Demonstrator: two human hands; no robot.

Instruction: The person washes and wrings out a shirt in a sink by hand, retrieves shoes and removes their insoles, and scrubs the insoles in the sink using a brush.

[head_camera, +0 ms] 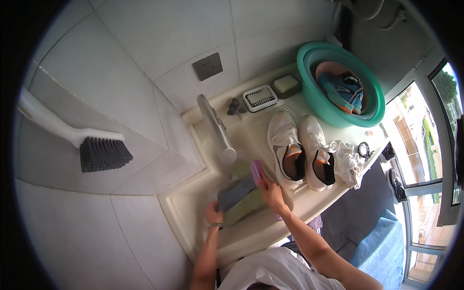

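Observation:
In the head view, my left hand (214, 213) grips the near end of a dark grey, flat item (235, 194), possibly an insole, inside the cream sink basin (181, 217). My right hand (271, 193) is closed around a purple brush (256, 172) at the basin's right side, by the item's far end. Yellow-green material (244, 207) lies beneath and beside the grey item; its kind is unclear. A metal faucet (217, 130) reaches over the basin. Two white sneakers, a left one (284, 145) and a right one (316, 152), stand on the ribbed washboard part.
A green basin (308, 87) holds blue shoes (340, 90). Along the back edge are a soap dish (260, 98), a soap bar (286, 83) and a scouring ball (236, 106). White laces or cloth (348, 165) and a watch (363, 149) lie right. A white-handled brush (105, 152) hangs left.

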